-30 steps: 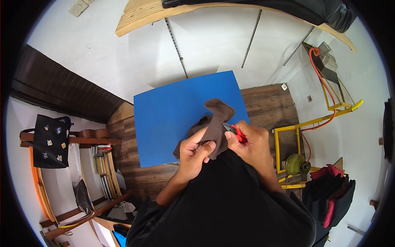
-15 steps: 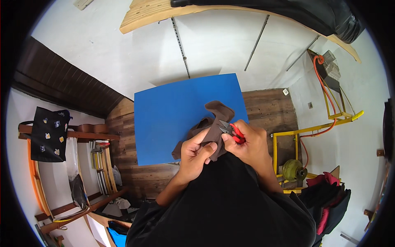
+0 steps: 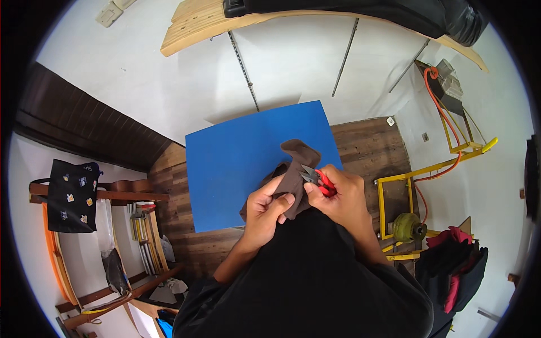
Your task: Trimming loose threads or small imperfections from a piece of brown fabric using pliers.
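A piece of brown cloth (image 3: pixel 301 152) is bunched up over the near right part of the blue tabletop (image 3: pixel 242 146). My left hand (image 3: pixel 266 207) pinches its near edge between thumb and fingers. In my right hand (image 3: pixel 345 197) is a pair of thread snips (image 3: pixel 326 184) with red handles and short grey blades. The blades are parted in a V and point left, against or just over the cloth; I cannot tell whether they touch it. My right thumb lies close to the cloth, while the lower folds are hidden behind my hands.
To the right stands a yellow metal frame (image 3: pixel 383 208) with a greenish motor (image 3: pixel 407 227) and an orange hose (image 3: pixel 437 107). Dark and red cloths (image 3: pixel 453 265) hang near it. On the left, a black bag (image 3: pixel 73 194) hangs by a wooden shelf (image 3: pixel 132 190). A wooden shelf board (image 3: pixel 191 25) juts out above.
My view has tilted slightly, so the room appears shifted. Both hands keep their grips on the cloth and the snips, with almost no movement.
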### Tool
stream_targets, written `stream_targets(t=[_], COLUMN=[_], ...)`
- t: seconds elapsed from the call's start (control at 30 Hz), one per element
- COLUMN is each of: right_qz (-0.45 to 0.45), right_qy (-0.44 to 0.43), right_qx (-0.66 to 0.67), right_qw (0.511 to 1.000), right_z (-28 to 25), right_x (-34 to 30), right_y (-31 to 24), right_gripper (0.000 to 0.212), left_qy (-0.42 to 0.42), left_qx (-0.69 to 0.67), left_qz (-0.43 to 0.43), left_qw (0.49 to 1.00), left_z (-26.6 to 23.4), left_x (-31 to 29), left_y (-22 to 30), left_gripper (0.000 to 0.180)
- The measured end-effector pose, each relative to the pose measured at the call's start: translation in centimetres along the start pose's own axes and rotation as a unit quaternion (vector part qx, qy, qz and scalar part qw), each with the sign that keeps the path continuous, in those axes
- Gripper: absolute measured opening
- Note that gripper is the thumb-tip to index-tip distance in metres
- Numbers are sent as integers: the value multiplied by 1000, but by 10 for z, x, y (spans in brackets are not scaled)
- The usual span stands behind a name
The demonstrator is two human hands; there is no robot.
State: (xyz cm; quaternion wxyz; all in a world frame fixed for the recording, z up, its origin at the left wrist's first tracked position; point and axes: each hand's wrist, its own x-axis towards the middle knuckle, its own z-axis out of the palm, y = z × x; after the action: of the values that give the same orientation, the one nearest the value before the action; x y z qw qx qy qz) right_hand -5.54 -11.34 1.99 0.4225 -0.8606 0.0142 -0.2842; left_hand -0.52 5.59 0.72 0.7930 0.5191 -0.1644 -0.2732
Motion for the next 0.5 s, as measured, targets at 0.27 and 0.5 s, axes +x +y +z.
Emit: stream_targets(t=[0.27, 0.5], right_qz=[-9, 6], right_qy=[-4, -20], right_qx=[-12, -8], right_qw=[1000, 1000], right_z=[3, 4], right_x=[-3, -11], right_y=[-12, -13], right_gripper=[29, 28], left_qy=[-27, -21], left_qx=[18, 25], left_qz=[2, -8], left_qw=[999, 999], left_z=[-2, -3], left_x=[-8, -17], left_y=[6, 5], left_gripper=[39, 39])
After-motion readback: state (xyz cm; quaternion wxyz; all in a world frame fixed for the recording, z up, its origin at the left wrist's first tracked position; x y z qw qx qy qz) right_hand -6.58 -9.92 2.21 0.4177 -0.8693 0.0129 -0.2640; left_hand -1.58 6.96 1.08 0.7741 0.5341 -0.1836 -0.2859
